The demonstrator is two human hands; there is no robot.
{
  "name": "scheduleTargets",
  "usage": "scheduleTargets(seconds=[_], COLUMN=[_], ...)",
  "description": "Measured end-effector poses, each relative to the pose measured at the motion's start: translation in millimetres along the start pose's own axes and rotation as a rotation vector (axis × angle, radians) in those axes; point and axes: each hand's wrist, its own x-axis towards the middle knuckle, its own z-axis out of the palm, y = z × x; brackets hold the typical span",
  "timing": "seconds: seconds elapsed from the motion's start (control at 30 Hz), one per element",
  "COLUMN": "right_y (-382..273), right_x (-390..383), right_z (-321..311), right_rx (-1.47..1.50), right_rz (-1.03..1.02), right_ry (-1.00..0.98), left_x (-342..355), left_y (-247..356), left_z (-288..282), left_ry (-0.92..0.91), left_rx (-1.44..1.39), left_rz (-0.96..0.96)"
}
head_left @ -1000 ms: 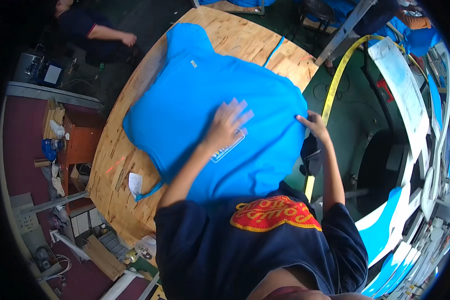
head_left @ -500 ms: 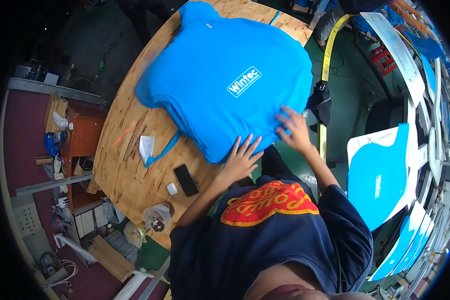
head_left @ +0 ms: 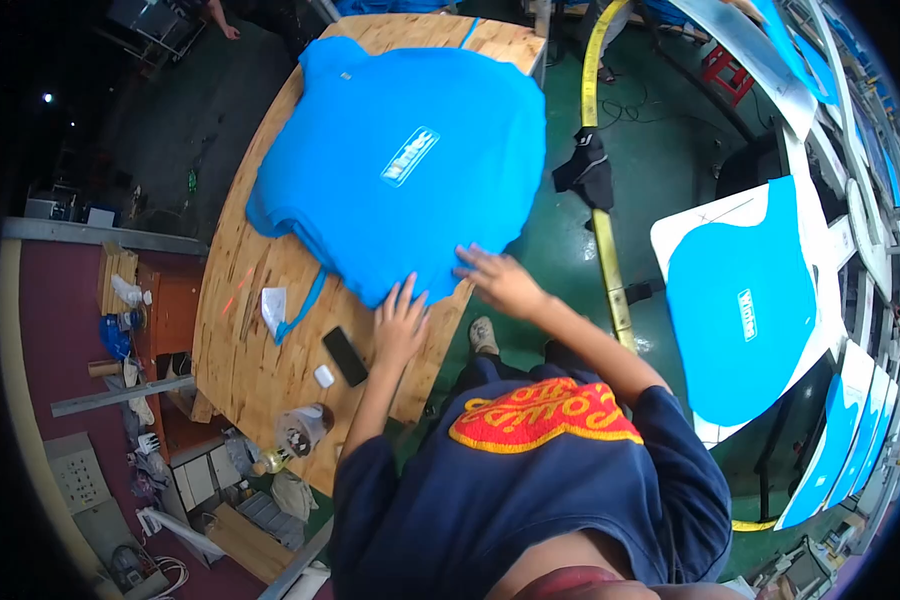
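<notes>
A stack of bright blue fabric pieces (head_left: 370,190) with a white printed logo lies spread over the wooden table (head_left: 232,345). My left hand (head_left: 400,328) rests on its near edge, fingers stretched out and slightly apart. To the right, my right hand (head_left: 505,283) touches the near right edge of the same fabric with its fingers extended. Neither hand is closed around anything. A blue strip (head_left: 307,305) hangs off the stack's left side onto a small white paper slip (head_left: 273,308).
By my left forearm lie a dark phone (head_left: 345,356), a small white case (head_left: 323,376) and a clear plastic cup (head_left: 305,430). A curved yellow rail (head_left: 607,260) runs right of the table. Beyond it, a white board (head_left: 675,240) carries another blue piece. A person's hand (head_left: 232,32) shows at far left.
The view has shifted, so the table and fabric appear farther left. Both hands stay at the near edge, the right one slightly closer to me. A shoe beneath the table edge has come into view.
</notes>
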Motion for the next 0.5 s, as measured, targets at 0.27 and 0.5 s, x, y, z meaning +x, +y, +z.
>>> scheduleTargets(seconds=[0.27,0.5], right_y=[73.3,137.7], right_x=[-233.0,-381.7], right_z=[-79.4,-258.3], right_rx=[0.243,0.148], right_rz=[0.288,0.743], right_ry=[-0.064,0.876], left_x=[-3.4,184.9], left_y=[116.3,315.1], left_z=[20.3,72.1], left_ry=[-0.41,-0.309], left_rx=[-0.144,-0.406], left_rz=[-0.116,0.417])
